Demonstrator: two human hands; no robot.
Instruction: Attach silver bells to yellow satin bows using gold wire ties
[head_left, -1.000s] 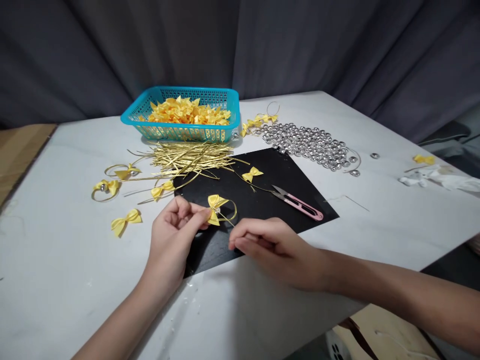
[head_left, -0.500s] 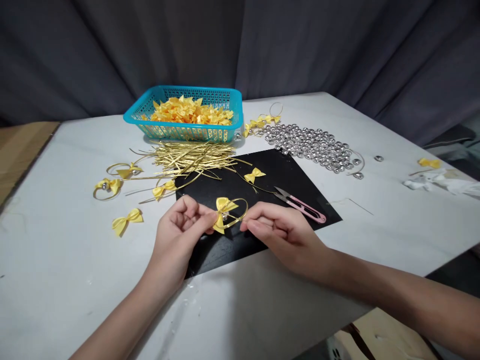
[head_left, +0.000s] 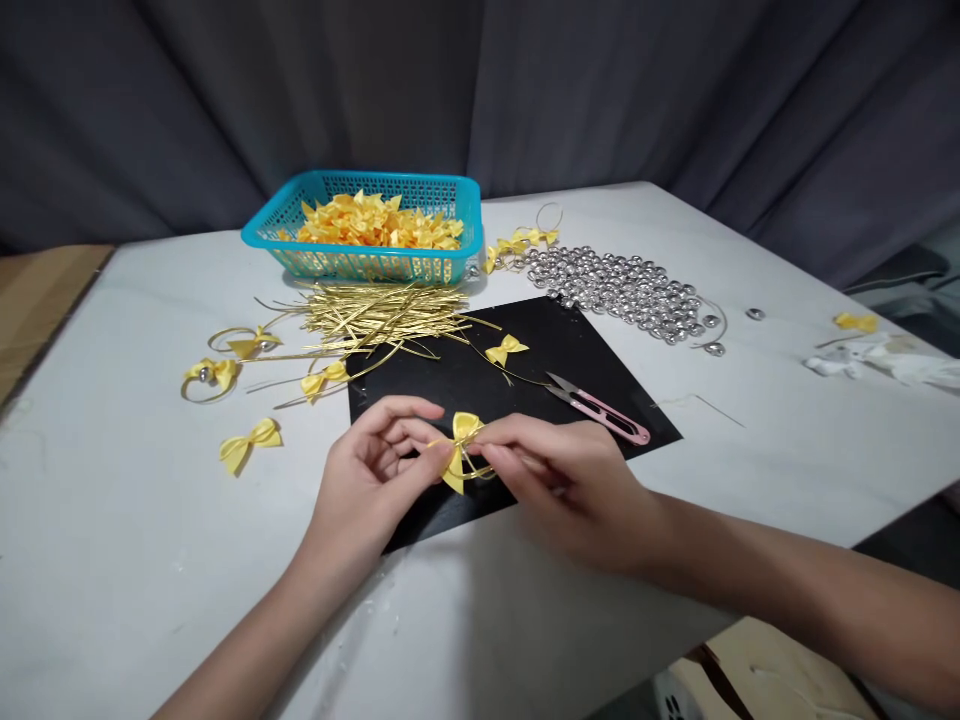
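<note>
My left hand (head_left: 371,478) pinches a small yellow ribbon bow (head_left: 460,447) over the near part of a black mat (head_left: 487,385). A gold wire tie (head_left: 480,470) loops around the bow. My right hand (head_left: 566,480) meets it from the right, fingers closed on the gold tie beside the bow. Both hands hover just above the mat's front edge.
A teal basket (head_left: 367,262) of yellow bows stands at the back, with a heap of gold ties (head_left: 382,312) before it. Silver bells (head_left: 622,285) lie to the right. Pink snips (head_left: 600,408) and a loose bow (head_left: 505,349) rest on the mat. Finished bows (head_left: 214,372) lie left.
My right hand has moved left and up to the bow, and the wide gold loop has been drawn tighter around it. My left hand has shifted slightly right.
</note>
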